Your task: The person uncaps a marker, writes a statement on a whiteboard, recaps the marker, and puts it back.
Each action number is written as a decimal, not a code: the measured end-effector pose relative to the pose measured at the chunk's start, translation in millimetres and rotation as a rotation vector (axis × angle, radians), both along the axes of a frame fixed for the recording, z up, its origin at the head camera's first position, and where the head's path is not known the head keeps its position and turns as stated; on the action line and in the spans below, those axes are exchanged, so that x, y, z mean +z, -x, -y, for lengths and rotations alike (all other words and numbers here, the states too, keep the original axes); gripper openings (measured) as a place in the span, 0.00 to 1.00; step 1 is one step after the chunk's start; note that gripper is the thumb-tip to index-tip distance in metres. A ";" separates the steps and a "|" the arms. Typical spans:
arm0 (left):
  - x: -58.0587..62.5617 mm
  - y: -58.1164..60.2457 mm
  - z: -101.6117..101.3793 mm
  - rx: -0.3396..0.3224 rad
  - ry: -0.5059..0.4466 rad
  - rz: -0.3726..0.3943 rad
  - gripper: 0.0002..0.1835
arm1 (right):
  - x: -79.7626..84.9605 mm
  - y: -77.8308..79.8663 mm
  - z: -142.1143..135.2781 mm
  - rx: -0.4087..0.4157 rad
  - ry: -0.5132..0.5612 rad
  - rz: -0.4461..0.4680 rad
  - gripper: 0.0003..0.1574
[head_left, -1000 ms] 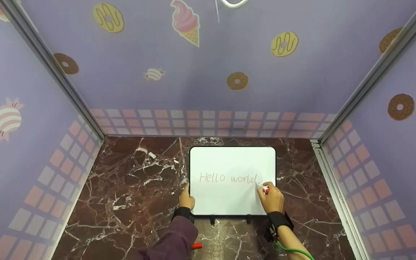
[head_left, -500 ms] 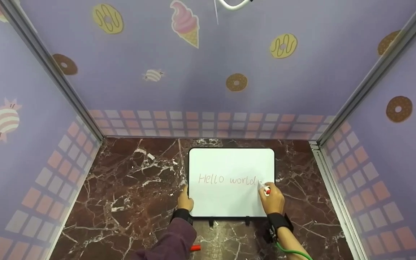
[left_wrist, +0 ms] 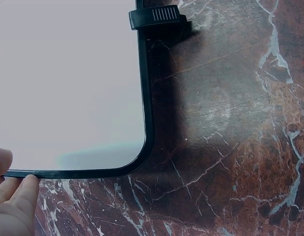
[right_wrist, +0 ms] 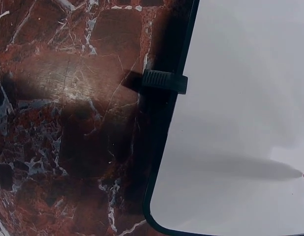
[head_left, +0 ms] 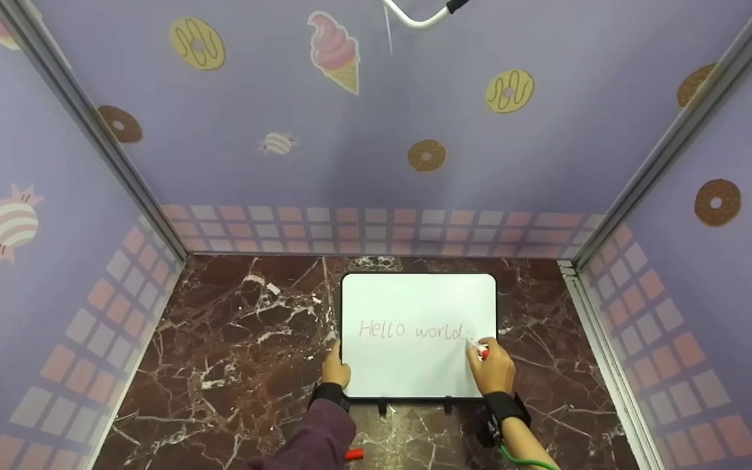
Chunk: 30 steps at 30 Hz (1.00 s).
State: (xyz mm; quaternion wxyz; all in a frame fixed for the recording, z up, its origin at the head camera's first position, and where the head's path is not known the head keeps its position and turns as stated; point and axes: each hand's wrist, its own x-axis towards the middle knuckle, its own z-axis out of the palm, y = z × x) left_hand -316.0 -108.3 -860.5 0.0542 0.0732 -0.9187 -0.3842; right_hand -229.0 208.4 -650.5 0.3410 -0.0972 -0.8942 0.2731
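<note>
A white board with a black rim (head_left: 408, 372) stands on the marble surface, with "Hello world" (head_left: 412, 330) in thin red letters across it. The left hand (head_left: 336, 369) grips the board's left edge. In the left wrist view, the left thumb (left_wrist: 1, 161) lies over the front, with fingers (left_wrist: 25, 196) against the rim from outside. Near the end of the writing, the right hand (head_left: 495, 369) pinches a white marker with a red end (head_left: 484, 353), its tip at the board just past the "d". The right wrist view leaves that hand out of frame.
Black clips (head_left: 382, 409) sit on the board's lower edge. A red cap-like piece (head_left: 354, 454) lies by the left sleeve. A small white scrap (head_left: 273, 288) lies to the left. Patterned walls (head_left: 376, 176) enclose three sides. A green cable (head_left: 525, 462) runs from the right wrist.
The marker tip has shifted slightly right from the "d", up and then down again. The left hand keeps its grip on the board. The whole head view has shifted slightly.
</note>
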 end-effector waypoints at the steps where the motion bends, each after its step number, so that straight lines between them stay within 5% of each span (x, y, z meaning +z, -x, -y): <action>1: -2.2 1.1 -0.3 -0.001 -0.002 -0.003 0.39 | -0.4 -0.4 -0.7 -0.004 0.001 0.000 0.09; 5: -7.5 3.5 0.7 -0.014 -0.030 0.002 0.38 | -1.3 -2.6 -2.7 -0.005 0.008 -0.010 0.09; 7: -4.5 1.6 1.7 -0.024 -0.061 0.034 0.37 | -1.3 -3.8 -3.3 0.002 0.014 -0.020 0.09; 10: 6.5 -4.8 -3.2 0.013 0.006 -0.026 0.40 | -0.8 -5.4 -4.6 -0.002 0.022 -0.027 0.09; 16: 148.7 -58.0 -15.1 0.031 -0.174 0.016 0.34 | -0.4 -8.4 -8.9 0.001 0.049 -0.036 0.10; 18: 171.9 -70.6 -14.0 0.050 -0.205 0.015 0.30 | -1.1 -10.9 -9.8 0.005 0.062 -0.035 0.09; 23: 161.2 -93.2 -9.9 0.020 -0.115 -0.115 0.19 | 0.0 -16.4 -13.1 -0.001 0.119 -0.007 0.09; 26: 147.1 -113.3 -5.9 -0.093 -0.011 -0.178 0.12 | 0.3 -18.5 -15.3 -0.011 0.149 0.009 0.09; 30: 127.0 -143.3 2.5 -0.263 0.095 -0.143 0.08 | -1.4 -22.5 -17.4 -0.010 0.174 0.008 0.08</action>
